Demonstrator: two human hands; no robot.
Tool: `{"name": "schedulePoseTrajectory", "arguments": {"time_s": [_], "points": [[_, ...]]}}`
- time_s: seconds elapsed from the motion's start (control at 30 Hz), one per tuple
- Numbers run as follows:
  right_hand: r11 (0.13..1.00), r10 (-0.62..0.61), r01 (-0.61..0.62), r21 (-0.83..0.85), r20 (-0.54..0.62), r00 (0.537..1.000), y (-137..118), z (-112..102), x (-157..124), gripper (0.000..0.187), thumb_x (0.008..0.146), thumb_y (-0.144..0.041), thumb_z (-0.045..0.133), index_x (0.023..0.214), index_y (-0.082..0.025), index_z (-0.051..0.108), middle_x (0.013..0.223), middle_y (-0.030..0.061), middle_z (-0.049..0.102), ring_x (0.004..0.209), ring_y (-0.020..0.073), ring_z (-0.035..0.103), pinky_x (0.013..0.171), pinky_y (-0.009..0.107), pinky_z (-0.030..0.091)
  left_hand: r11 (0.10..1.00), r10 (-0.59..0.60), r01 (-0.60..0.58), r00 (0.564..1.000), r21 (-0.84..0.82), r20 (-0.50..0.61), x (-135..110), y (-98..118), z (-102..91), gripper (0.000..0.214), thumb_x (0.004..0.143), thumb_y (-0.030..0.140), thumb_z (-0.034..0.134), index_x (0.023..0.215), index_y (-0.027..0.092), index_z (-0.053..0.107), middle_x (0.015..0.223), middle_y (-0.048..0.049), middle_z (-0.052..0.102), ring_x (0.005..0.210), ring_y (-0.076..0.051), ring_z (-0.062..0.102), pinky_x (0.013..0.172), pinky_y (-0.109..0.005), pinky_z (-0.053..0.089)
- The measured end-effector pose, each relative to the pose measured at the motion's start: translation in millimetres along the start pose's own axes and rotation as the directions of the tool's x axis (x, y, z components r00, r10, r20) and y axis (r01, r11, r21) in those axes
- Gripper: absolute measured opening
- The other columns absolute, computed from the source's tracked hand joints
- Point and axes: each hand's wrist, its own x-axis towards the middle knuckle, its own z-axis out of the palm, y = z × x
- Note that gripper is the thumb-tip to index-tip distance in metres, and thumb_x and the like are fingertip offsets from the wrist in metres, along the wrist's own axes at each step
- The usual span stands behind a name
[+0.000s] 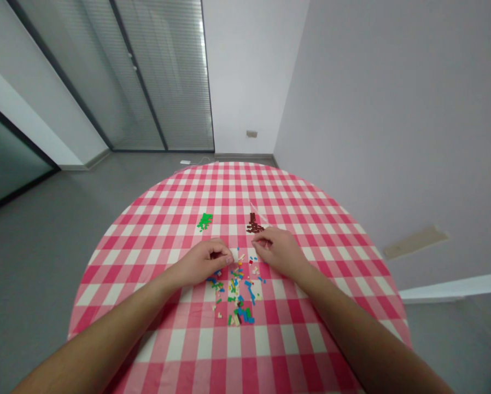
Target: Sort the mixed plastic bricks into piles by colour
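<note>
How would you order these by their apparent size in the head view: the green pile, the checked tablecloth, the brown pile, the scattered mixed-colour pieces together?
1. Checked tablecloth
2. Mixed-colour pieces, taken together
3. Green pile and brown pile: too alike to rank

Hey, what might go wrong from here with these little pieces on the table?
The right hand is close to the brown pile, so it might knock that apart. The left hand is at the edge of the mixed pieces and could scatter some.

The head view looks forward and down across the checked tablecloth [212, 189].
</note>
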Motion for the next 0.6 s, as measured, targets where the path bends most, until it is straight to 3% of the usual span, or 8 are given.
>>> {"name": "schedulePoseTrajectory", "arguments": {"time_s": [0.07, 0.17, 0.33, 0.6], "points": [[0.987, 0.140, -0.137, -0.082, 0.036, 0.989, 14.4, -6.4, 6.5, 0.017, 0.082, -0.018, 0.058, 0.077, -0.019, 0.074, 0.078, 0.0049, 0.073, 0.068, 0.0166, 0.062, 0.061, 0.026, 0.040, 1.000, 0.012, -0.012, 1.000, 0.011, 0.024, -0.3, 0.5, -0.3, 0.020, 0.091, 0.027, 0.057, 0.077, 0.016, 0.066, 0.082, -0.0053, 0.065, 0.074, -0.015, 0.060, 0.069, -0.030, 0.047], [0.964, 0.247, -0.233, -0.128, 0.108, 0.963, 29.6, -12.9, 12.5, 0.019, 0.082, -0.019, 0.057, 0.078, -0.018, 0.076, 0.074, 0.0062, 0.073, 0.063, 0.0167, 0.061, 0.055, 0.027, 0.035, 0.999, 0.042, -0.043, 0.997, 0.017, 0.060, -0.9, -1.1, -0.3, 0.023, 0.092, 0.030, 0.057, 0.076, 0.017, 0.067, 0.080, -0.0054, 0.066, 0.078, -0.016, 0.061, 0.071, -0.030, 0.048], [0.957, 0.249, -0.214, -0.195, 0.180, 0.952, 33.1, -15.2, 13.4, 0.019, 0.082, -0.019, 0.059, 0.075, -0.017, 0.076, 0.075, 0.0083, 0.074, 0.065, 0.0180, 0.062, 0.057, 0.027, 0.035, 0.999, 0.031, -0.034, 0.995, 0.031, 0.092, -2.3, -3.7, -0.3, 0.023, 0.092, 0.031, 0.057, 0.080, 0.016, 0.070, 0.086, -0.0067, 0.065, 0.078, -0.015, 0.062, 0.072, -0.030, 0.050], [0.952, 0.265, -0.242, -0.189, 0.106, 0.958, 34.9, -5.3, 13.4, 0.021, 0.084, -0.021, 0.057, 0.079, -0.018, 0.077, 0.077, 0.0078, 0.075, 0.067, 0.0184, 0.063, 0.056, 0.027, 0.035, 0.989, 0.047, -0.062, 0.992, 0.131, 0.117, -2.5, -2.7, 1.4, 0.021, 0.092, 0.027, 0.057, 0.080, 0.017, 0.071, 0.085, -0.0052, 0.066, 0.079, -0.016, 0.061, 0.073, -0.031, 0.049]]}}
